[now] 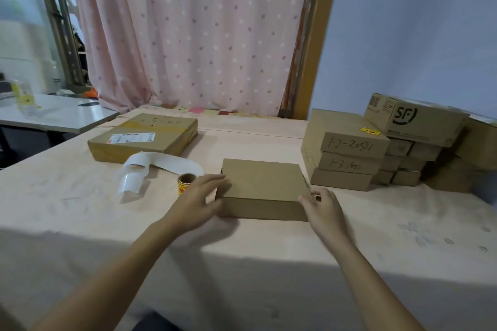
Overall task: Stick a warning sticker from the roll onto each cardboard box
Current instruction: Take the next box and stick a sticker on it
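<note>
A plain brown cardboard box (262, 183) lies flat in the middle of the table. My left hand (200, 200) presses against its left side and my right hand (321, 205) holds its near right corner. The sticker roll (186, 183), a small cardboard core with yellow and red stickers, stands just left of my left hand. A long strip of white backing paper (158, 166) trails from it to the left. No sticker shows on the top of the middle box.
A flat wide box (145, 137) with a shipping label lies at the back left. On the right stands a stack of boxes (344, 153) whose top box bears a yellow sticker (370, 131), and behind it more boxes (419, 121). A pink cloth (80, 223) covers the table.
</note>
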Action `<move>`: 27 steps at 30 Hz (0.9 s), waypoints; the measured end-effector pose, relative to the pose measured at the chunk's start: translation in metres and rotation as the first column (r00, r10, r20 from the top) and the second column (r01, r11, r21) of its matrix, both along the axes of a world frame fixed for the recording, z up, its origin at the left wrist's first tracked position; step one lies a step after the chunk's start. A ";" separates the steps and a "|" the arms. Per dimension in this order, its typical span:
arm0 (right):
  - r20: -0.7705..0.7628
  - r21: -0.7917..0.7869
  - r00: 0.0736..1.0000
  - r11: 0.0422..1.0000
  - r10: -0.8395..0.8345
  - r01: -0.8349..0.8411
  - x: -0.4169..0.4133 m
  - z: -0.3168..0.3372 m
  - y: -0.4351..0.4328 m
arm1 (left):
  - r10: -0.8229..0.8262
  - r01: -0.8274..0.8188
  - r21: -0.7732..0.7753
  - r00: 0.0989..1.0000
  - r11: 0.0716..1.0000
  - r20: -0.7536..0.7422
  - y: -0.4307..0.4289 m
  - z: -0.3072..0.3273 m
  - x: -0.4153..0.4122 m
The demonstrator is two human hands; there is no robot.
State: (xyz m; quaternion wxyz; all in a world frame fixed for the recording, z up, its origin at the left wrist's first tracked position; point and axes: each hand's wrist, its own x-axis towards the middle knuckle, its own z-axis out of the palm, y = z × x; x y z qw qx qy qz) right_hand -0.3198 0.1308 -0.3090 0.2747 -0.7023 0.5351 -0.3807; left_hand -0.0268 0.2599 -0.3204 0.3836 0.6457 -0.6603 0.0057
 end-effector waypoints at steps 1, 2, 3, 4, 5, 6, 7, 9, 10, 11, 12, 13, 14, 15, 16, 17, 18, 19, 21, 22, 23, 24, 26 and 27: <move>-0.011 -0.053 1.000 0.999 0.000 0.000 0.002 0.000 -0.001 | 0.053 -0.052 -0.035 0.998 0.998 0.029 0.003 0.003 0.006; -0.025 -0.102 1.000 0.995 0.003 -0.005 0.003 0.001 -0.002 | 0.100 -0.096 -0.059 0.993 0.994 0.061 0.006 0.006 0.013; -0.033 -0.140 0.999 0.990 0.015 -0.020 0.005 0.003 -0.003 | 0.132 -0.127 -0.060 0.988 0.990 0.081 0.009 0.008 0.018; -0.038 -0.161 0.999 0.986 0.037 -0.043 0.008 0.005 -0.003 | 0.155 -0.151 -0.054 0.984 0.987 0.083 0.012 0.010 0.024; -0.047 -0.180 0.997 0.981 0.066 -0.073 0.010 0.008 -0.004 | 0.181 -0.178 -0.046 0.980 0.983 0.084 0.015 0.011 0.029; -0.065 -0.194 0.994 0.976 0.093 -0.104 0.014 0.009 -0.004 | 0.213 -0.209 -0.049 0.972 0.977 0.097 0.017 0.010 0.034; -0.094 -0.201 0.989 0.971 0.114 -0.131 0.018 0.010 -0.005 | 0.248 -0.241 -0.063 0.960 0.968 0.133 0.019 0.011 0.038; -0.155 -0.205 0.977 0.963 0.143 -0.174 0.027 0.012 -0.006 | 0.303 -0.289 -0.091 0.924 0.953 0.232 0.019 0.008 0.045; -0.183 -0.208 0.971 0.960 0.151 -0.189 0.032 0.012 -0.006 | 0.316 -0.303 -0.088 0.910 0.949 0.268 0.017 0.006 0.050; -0.206 -0.209 0.966 0.957 0.157 -0.200 0.035 0.012 -0.006 | 0.323 -0.314 -0.077 0.898 0.946 0.300 0.016 0.004 0.055; -0.220 -0.209 0.962 0.955 0.162 -0.209 0.038 0.013 -0.006 | 0.324 -0.318 -0.075 0.886 0.945 0.333 0.013 0.001 0.062; -0.226 -0.208 0.960 0.954 0.167 -0.215 0.041 0.015 -0.006 | 0.322 -0.318 -0.071 0.874 0.945 0.364 0.011 -0.001 0.069; -0.225 -0.207 0.958 0.953 0.175 -0.223 0.043 0.016 -0.006 | 0.318 -0.318 -0.066 0.863 0.946 0.392 0.009 -0.003 0.075; -0.223 -0.208 0.957 0.950 0.185 -0.232 0.046 0.018 -0.005 | 0.316 -0.317 -0.070 0.852 0.946 0.417 0.008 -0.002 0.079; -0.218 -0.213 0.956 0.947 0.195 -0.242 0.049 0.019 -0.004 | 0.312 -0.309 -0.079 0.848 0.948 0.429 0.006 -0.001 0.082; -0.217 -0.226 0.954 0.941 0.204 -0.253 0.053 0.021 -0.003 | 0.307 -0.300 -0.083 0.854 0.950 0.420 0.005 0.000 0.083; -0.217 -0.243 0.952 0.933 0.216 -0.267 0.057 0.021 -0.001 | 0.305 -0.296 -0.085 0.870 0.951 0.386 0.005 0.002 0.082; -0.222 -0.257 0.947 0.923 0.231 -0.286 0.062 0.022 0.001 | 0.302 -0.291 -0.086 0.893 0.953 0.334 0.004 0.004 0.081; -0.224 -0.271 0.930 0.897 0.293 -0.348 0.074 0.023 0.009 | 0.297 -0.282 -0.105 0.934 0.954 0.196 0.003 0.009 0.077; -0.223 -0.276 0.913 0.876 0.342 -0.396 0.082 0.025 0.014 | 0.288 -0.276 -0.111 0.951 0.955 0.116 0.003 0.014 0.074; -0.224 -0.288 0.891 0.846 0.395 -0.448 0.090 0.026 0.020 | 0.276 -0.273 -0.101 0.961 0.957 0.020 0.003 0.018 0.070; -0.237 -0.309 0.866 0.811 0.441 -0.497 0.099 0.028 0.026 | 0.266 -0.273 -0.075 0.960 0.959 -0.088 0.003 0.023 0.066; -0.284 -0.375 0.821 0.730 0.496 -0.571 0.117 0.032 0.038 | 0.257 -0.263 0.022 0.918 0.965 -0.301 0.006 0.034 0.058; -0.311 -0.415 0.809 0.695 0.499 -0.588 0.127 0.033 0.042 | 0.244 -0.241 0.055 0.894 0.969 -0.375 0.008 0.039 0.055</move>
